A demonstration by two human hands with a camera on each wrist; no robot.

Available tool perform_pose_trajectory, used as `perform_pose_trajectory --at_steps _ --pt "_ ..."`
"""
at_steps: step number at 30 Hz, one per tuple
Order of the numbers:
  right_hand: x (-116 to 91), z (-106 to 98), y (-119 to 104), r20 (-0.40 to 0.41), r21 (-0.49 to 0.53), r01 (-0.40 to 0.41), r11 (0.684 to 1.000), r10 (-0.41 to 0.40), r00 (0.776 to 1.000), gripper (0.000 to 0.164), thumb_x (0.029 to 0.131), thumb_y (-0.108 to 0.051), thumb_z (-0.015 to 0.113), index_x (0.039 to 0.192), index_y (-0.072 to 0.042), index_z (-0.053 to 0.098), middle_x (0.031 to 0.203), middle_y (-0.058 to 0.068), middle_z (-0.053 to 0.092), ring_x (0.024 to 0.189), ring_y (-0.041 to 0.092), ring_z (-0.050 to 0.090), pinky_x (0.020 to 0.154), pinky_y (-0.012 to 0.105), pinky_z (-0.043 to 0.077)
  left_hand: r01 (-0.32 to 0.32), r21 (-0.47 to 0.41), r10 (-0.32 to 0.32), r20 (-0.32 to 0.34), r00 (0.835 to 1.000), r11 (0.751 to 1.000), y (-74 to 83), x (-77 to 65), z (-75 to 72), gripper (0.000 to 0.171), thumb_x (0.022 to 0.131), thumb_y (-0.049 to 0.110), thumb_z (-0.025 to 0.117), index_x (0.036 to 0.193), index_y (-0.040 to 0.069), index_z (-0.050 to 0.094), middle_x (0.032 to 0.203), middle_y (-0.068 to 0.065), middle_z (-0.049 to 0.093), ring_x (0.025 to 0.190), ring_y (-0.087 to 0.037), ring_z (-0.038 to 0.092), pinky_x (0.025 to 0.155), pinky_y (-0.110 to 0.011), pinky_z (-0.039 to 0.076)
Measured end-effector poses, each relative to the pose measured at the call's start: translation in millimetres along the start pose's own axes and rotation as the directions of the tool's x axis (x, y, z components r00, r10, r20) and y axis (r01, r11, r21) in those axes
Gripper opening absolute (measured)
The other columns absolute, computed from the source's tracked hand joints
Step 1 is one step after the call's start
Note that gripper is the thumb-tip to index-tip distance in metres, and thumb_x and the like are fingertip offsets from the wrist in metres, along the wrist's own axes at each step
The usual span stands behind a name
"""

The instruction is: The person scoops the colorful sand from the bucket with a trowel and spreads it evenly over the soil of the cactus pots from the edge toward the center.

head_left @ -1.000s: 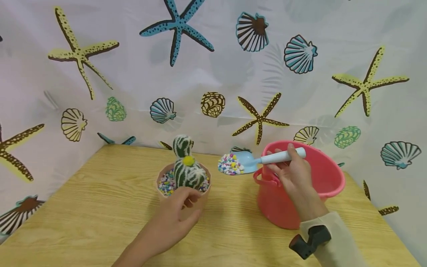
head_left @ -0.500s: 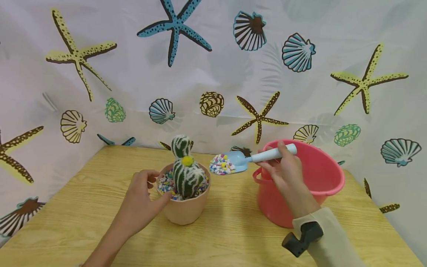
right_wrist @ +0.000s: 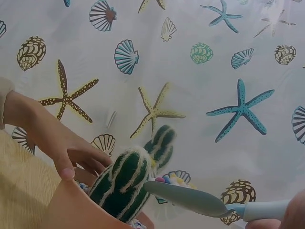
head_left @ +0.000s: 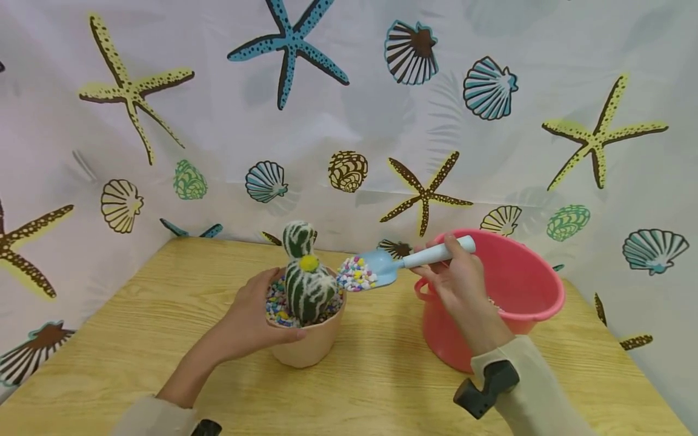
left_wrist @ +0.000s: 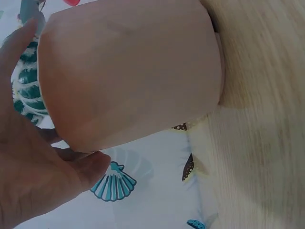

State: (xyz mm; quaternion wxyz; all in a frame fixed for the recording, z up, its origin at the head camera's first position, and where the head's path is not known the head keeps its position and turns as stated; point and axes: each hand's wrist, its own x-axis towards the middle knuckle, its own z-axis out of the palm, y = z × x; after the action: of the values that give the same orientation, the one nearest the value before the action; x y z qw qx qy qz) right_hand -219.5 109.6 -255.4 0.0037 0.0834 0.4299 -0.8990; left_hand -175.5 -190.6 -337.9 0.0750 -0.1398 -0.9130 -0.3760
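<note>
My left hand (head_left: pixel 245 321) grips the rim of a peach flower pot (head_left: pixel 305 354), with the thumb along the near side and the fingers round the left. A green, white-striped cactus (head_left: pixel 309 297) with a yellow flower stands upright in the pot, among colourful pebbles (head_left: pixel 277 303). In my right hand (head_left: pixel 462 284) is a light blue hand trowel (head_left: pixel 385 266), held by its pale handle with the blade level. White, yellow and pink pebbles (head_left: pixel 357 274) are heaped on its blade, whose tip is right at the pot's right rim. In the right wrist view the trowel (right_wrist: pixel 190 198) overlaps the cactus.
A pink bucket (head_left: pixel 444 342) stands right of the pot, its side handle facing left and a few pebbles showing inside. Beneath is a wood-grain table (head_left: pixel 136 339). A white cloth (head_left: pixel 371 121) printed with starfish and shells hangs behind.
My left hand has moved from in front of the pot round to its left side and taken hold of the rim. The loaded trowel has moved left to the pot.
</note>
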Motion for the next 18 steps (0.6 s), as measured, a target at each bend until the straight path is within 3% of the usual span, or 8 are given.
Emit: perform_pose_trajectory --at_steps 4,10,18 --pt "0 2 4 -0.001 -0.021 0.013 1.000 -0.013 1.000 0.018 0.103 -0.022 0.039 0.100 -0.005 0.043 0.109 0.010 0.040 0.114 0.032 0.050 0.103 0.056 0.036 0.012 0.048 -0.011 -0.008 1.000 0.999 -0.5 -0.5 3.6 0.106 0.069 0.053 0.079 0.147 0.006 0.024 0.147 -0.022 0.030 0.132 -0.049 0.029 0.096 -0.066 0.035" --pt "-1 4 6 -0.002 -0.035 0.017 0.999 -0.017 1.000 0.016 0.103 -0.022 0.039 0.109 -0.007 0.039 0.109 0.009 0.040 0.117 0.033 0.050 0.103 0.056 0.036 0.042 0.114 -0.038 -0.042 0.998 0.993 8.5 -5.5 6.9 0.103 0.074 0.055 0.075 0.148 0.007 0.022 0.147 -0.024 0.027 0.126 -0.049 0.034 0.093 -0.064 0.038" --pt "-2 6 11 -0.007 -0.083 0.020 0.996 -0.021 1.000 0.013 0.103 -0.022 0.039 0.107 -0.010 0.040 0.110 0.010 0.042 0.118 0.035 0.050 0.102 0.057 0.036 0.121 0.227 -0.076 -0.198 0.977 0.966 21.1 -11.7 19.9 0.105 0.071 0.060 0.075 0.146 0.005 0.026 0.139 -0.027 0.038 0.122 -0.050 0.041 0.091 -0.064 0.040"
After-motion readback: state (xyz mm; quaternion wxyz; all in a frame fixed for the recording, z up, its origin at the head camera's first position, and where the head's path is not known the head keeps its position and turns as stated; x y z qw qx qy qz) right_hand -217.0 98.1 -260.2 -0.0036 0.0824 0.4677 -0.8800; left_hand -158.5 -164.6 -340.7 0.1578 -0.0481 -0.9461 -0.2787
